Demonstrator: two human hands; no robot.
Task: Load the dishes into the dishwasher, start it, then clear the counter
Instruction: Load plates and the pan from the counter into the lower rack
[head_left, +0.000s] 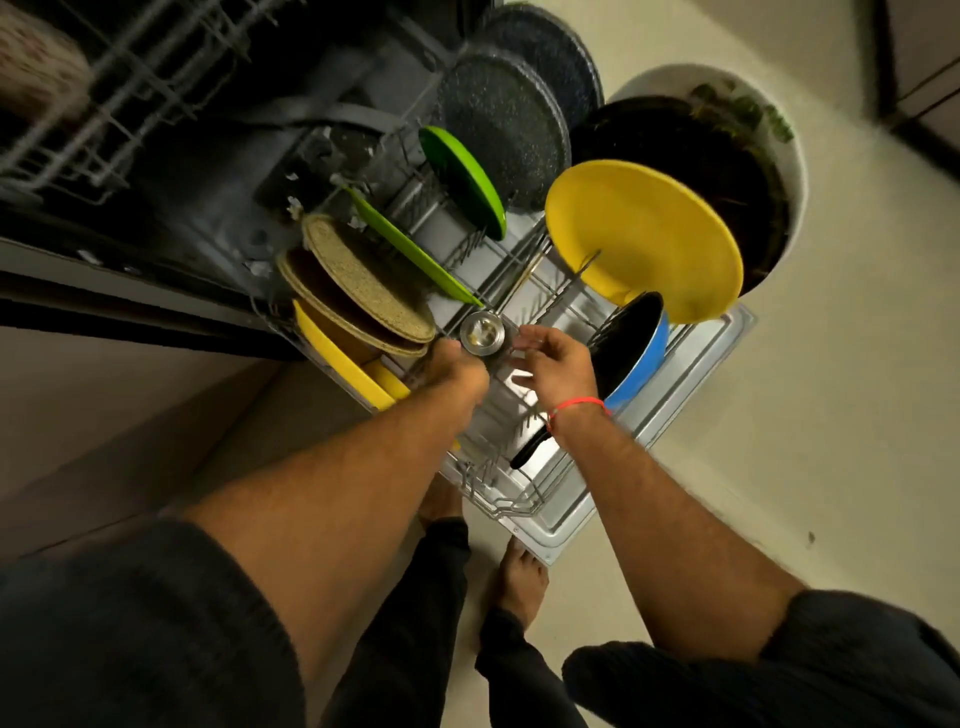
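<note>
steel bowl (482, 333) gripped by left hand (457, 371), right hand (558, 366) beside, relaxed

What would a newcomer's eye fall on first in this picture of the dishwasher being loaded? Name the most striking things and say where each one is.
The big yellow plate standing on edge at the right of the pulled-out lower rack catches the eye first, with two green plates upright further back. At the rack's middle, the left hand and right hand meet around a small steel bowl, and a blue pan leans just right of them.
</note>
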